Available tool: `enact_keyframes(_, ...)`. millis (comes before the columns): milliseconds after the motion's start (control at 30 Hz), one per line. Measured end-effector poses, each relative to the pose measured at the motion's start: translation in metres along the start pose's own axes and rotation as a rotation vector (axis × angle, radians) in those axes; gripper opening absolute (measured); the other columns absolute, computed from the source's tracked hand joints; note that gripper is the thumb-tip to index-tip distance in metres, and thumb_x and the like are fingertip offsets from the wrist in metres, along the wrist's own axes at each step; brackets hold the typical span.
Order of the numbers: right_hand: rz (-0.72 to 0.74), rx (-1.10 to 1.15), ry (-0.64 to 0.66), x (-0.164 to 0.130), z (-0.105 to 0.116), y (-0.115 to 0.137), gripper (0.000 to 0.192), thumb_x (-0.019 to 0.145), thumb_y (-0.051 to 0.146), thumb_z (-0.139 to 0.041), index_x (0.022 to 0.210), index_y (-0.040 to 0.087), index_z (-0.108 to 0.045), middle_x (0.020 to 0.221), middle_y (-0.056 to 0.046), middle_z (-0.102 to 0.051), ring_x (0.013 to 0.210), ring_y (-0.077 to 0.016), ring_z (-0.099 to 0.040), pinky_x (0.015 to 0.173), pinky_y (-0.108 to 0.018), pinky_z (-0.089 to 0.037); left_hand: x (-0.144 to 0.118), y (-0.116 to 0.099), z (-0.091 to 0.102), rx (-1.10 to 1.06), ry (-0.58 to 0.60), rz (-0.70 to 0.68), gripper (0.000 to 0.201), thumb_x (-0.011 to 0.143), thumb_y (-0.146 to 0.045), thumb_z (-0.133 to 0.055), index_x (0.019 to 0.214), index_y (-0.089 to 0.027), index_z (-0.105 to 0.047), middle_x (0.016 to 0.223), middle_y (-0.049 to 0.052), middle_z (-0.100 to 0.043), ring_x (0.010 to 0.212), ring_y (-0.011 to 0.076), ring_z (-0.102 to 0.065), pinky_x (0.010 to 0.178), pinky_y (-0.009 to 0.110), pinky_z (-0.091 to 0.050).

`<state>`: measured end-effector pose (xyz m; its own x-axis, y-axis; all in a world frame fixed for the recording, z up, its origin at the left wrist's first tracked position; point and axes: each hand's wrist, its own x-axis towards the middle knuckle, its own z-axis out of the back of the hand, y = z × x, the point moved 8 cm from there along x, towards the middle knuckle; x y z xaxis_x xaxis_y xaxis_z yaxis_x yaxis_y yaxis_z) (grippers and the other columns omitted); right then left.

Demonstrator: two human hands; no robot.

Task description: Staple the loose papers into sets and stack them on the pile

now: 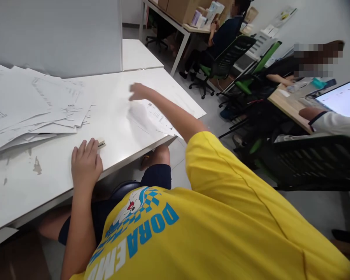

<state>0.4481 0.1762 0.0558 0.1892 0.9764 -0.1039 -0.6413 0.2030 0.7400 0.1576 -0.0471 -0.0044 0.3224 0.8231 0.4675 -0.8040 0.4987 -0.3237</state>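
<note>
My left hand (86, 161) rests on the white table, palm down, its fingers bent over a small stapler. Only the stapler's metal-tipped end (101, 144) pokes out between index finger and thumb; the rest is hidden under the hand. My right hand (140, 91) is stretched out over the table's right part and is blurred, so its grip is unclear. Just below it is a pale, blurred sheet (141, 116). Printed papers (160, 116) lie under my right forearm, and one reaches past the table's front edge.
A loose, spread pile of printed sheets (32, 101) covers the table's left part. A grey partition (55, 35) stands along the back. Several people sit nearby on the right, among office chairs (233, 58) and desks. Cardboard boxes (177, 11) stand on a far desk.
</note>
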Motion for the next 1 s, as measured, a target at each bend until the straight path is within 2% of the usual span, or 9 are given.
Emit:
enact_keyframes(67, -0.120, -0.163, -0.005, -0.011, 0.046, -0.064, 0.051, 0.065, 0.033, -0.090, 0.100, 0.004, -0.066, 0.134, -0.018, -0.057, 0.144, -0.0394, -0.034, 0.118, -0.048, -0.029, 0.000, 0.001, 0.000, -0.003, 0.000, 0.013, 0.053, 0.097, -0.026, -0.040, 0.149, -0.018, -0.047, 0.153, 0.011, -0.049, 0.148, 0.0289, -0.038, 0.124, 0.053, -0.024)
enact_keyframes(133, -0.235, -0.300, -0.004, -0.026, 0.072, -0.120, 0.068, 0.059, 0.036, -0.094, 0.111, 0.004, -0.063, 0.145, -0.024, -0.046, 0.143, -0.0450, -0.029, 0.117, -0.057, -0.028, 0.000, 0.000, 0.000, -0.006, 0.005, 0.021, 0.052, 0.097, -0.027, -0.040, 0.148, -0.016, -0.048, 0.153, 0.011, -0.049, 0.148, 0.0287, -0.037, 0.125, 0.052, -0.023)
enact_keyframes(200, -0.279, -0.428, 0.017, -0.035, 0.079, -0.158, 0.075, 0.061, 0.042, -0.092, 0.118, 0.006, -0.060, 0.151, -0.025, -0.037, 0.143, -0.0448, -0.028, 0.115, -0.058, -0.029, 0.001, -0.001, 0.001, -0.001, 0.003, 0.022, 0.052, 0.098, -0.028, -0.039, 0.147, -0.015, -0.048, 0.153, 0.012, -0.049, 0.148, 0.0288, -0.037, 0.125, 0.052, -0.023)
enact_keyframes(267, -0.268, -0.476, 0.012, -0.036, 0.080, -0.178, 0.079, 0.065, 0.048, -0.088, 0.124, 0.007, -0.056, 0.150, -0.025, -0.036, 0.142, -0.0428, -0.029, 0.114, -0.057, -0.031, 0.002, -0.003, 0.002, 0.008, 0.001, 0.021, 0.053, 0.098, -0.029, -0.039, 0.148, -0.016, -0.047, 0.154, 0.011, -0.048, 0.148, 0.0285, -0.036, 0.124, 0.053, -0.023)
enact_keyframes(400, -0.328, -0.451, -0.022, -0.025, 0.085, -0.194, 0.095, 0.066, 0.053, -0.086, 0.138, 0.005, -0.045, 0.146, -0.027, -0.040, 0.138, -0.0420, -0.034, 0.109, -0.056, -0.036, 0.003, -0.004, 0.002, 0.004, 0.000, 0.039, 0.053, 0.097, -0.031, -0.039, 0.148, -0.018, -0.048, 0.153, 0.010, -0.050, 0.148, 0.0286, -0.037, 0.124, 0.053, -0.023)
enact_keyframes(533, -0.362, -0.452, 0.062, -0.013, 0.085, -0.192, 0.091, 0.067, 0.053, -0.086, 0.137, 0.007, -0.051, 0.142, -0.026, -0.048, 0.132, -0.0408, -0.044, 0.106, -0.054, -0.042, 0.003, -0.004, 0.001, 0.020, -0.001, 0.039, 0.054, 0.097, -0.031, -0.037, 0.148, -0.017, -0.047, 0.153, 0.011, -0.049, 0.148, 0.0286, -0.037, 0.124, 0.053, -0.024)
enact_keyframes(733, -0.448, -0.510, -0.041, -0.015, 0.095, -0.188, 0.106, 0.064, 0.052, -0.087, 0.146, 0.004, -0.040, 0.154, -0.030, -0.032, 0.142, -0.0398, -0.034, 0.111, -0.053, -0.038, 0.001, -0.001, 0.001, 0.021, -0.037, 0.022, 0.056, 0.098, -0.032, -0.038, 0.153, -0.022, -0.041, 0.155, 0.007, -0.047, 0.149, 0.0266, -0.036, 0.125, 0.051, -0.022)
enact_keyframes(900, -0.419, -0.313, -0.117, -0.018, 0.105, -0.190, 0.075, 0.064, 0.035, -0.087, 0.127, 0.008, -0.056, 0.141, -0.025, -0.050, 0.131, -0.0368, -0.048, 0.107, -0.051, -0.041, -0.001, 0.002, 0.001, -0.002, -0.061, 0.021, 0.060, 0.096, -0.030, -0.041, 0.156, -0.029, -0.035, 0.157, 0.004, -0.044, 0.149, 0.0259, -0.035, 0.126, 0.050, -0.021)
enact_keyframes(1000, -0.337, -0.243, -0.171, -0.020, 0.112, -0.188, 0.048, 0.070, 0.023, -0.077, 0.114, 0.011, -0.060, 0.125, -0.017, -0.062, 0.116, -0.0299, -0.058, 0.099, -0.041, -0.046, -0.002, 0.004, 0.000, 0.006, -0.057, 0.031, 0.061, 0.095, -0.030, -0.040, 0.156, -0.030, -0.034, 0.157, 0.003, -0.044, 0.150, 0.0257, -0.035, 0.126, 0.051, -0.022)
